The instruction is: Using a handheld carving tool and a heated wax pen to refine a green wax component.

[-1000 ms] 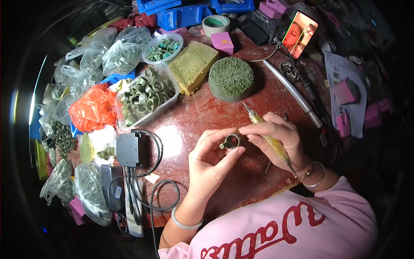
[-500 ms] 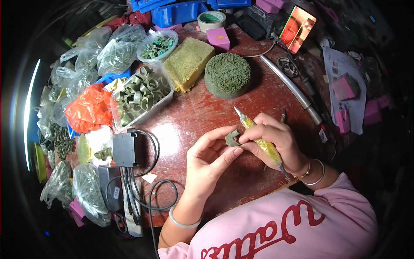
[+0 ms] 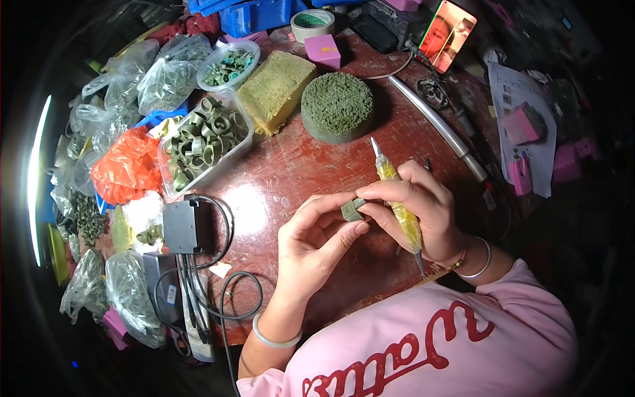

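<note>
My left hand (image 3: 309, 243) pinches a small dull-green ring (image 3: 352, 210), apparently of wax, between thumb and fingertips. At the ring's right side, the thumb and forefinger of my right hand (image 3: 423, 212) also touch it. That hand holds a slim double-ended carving tool (image 3: 405, 226) too, its grip wrapped in yellow and clear film. The tool's pale pointed tip (image 3: 376, 147) aims up and away from the ring, while its dark end points down toward my wrist. Beyond my hands stands a round green block (image 3: 337, 106) with a rough, crumbly top.
Left of the block lie a yellow sponge block (image 3: 276, 91) and a clear tub (image 3: 228, 159) of similar green rings. A bowl of green scraps (image 3: 228, 64), plastic bags (image 3: 173, 78) and a black cabled box (image 3: 184, 226) line the left. A metal tube (image 3: 436, 126) and lit phone (image 3: 447, 36) are right.
The ring has turned in my fingers and now shows a flatter, broader face. The tool in my right hand stands more upright. The whole scene has shifted slightly left and up in the view.
</note>
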{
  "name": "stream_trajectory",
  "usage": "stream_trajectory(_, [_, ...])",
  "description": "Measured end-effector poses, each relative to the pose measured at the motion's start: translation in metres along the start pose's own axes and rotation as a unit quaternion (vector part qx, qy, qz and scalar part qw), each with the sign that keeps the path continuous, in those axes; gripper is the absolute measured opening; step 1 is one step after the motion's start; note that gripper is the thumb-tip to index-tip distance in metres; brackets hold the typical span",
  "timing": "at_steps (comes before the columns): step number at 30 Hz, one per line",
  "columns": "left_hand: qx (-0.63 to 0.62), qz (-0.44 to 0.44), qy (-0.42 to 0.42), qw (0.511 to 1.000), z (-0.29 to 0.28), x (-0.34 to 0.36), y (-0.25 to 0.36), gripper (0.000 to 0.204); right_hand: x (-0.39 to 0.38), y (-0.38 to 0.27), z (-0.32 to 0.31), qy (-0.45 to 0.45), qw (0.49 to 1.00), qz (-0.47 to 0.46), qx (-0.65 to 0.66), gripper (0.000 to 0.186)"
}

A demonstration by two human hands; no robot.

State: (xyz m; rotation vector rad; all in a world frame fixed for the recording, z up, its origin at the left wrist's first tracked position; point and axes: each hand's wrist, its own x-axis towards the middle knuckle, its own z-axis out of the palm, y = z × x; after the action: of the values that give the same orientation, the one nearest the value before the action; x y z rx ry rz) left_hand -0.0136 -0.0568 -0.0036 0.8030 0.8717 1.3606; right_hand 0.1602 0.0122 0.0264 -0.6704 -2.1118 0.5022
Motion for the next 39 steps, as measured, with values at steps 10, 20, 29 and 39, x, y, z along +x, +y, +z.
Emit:
stream_trajectory(10, [-0.002, -0.027, 0.005, 1.000, 0.0010, 0.0006, 0.0032, 0.035, -0.0011, 0.0010, 0.0037, 0.013, 1.000, -0.006, -0.009, 0.034])
stream_trajectory(20, [-0.030, -0.057, 0.015, 0.998, 0.0012, 0.0006, 0.0047, 0.037, 0.0022, 0.0035, 0.0041, 0.015, 1.000, 0.008, 0.001, 0.028])
stream_trajectory(29, [-0.011, -0.009, 0.038, 0.999, 0.0006, 0.0000, 0.0011, 0.040, 0.0023, 0.0007, 0.0038, 0.000, 0.999, 0.018, 0.036, 0.028])
stream_trajectory(39, [0.011, 0.046, 0.036, 0.998, 0.0010, 0.0019, 0.0006, 0.040, 0.0021, -0.0013, 0.0026, -0.019, 0.999, 0.014, 0.027, 0.028])
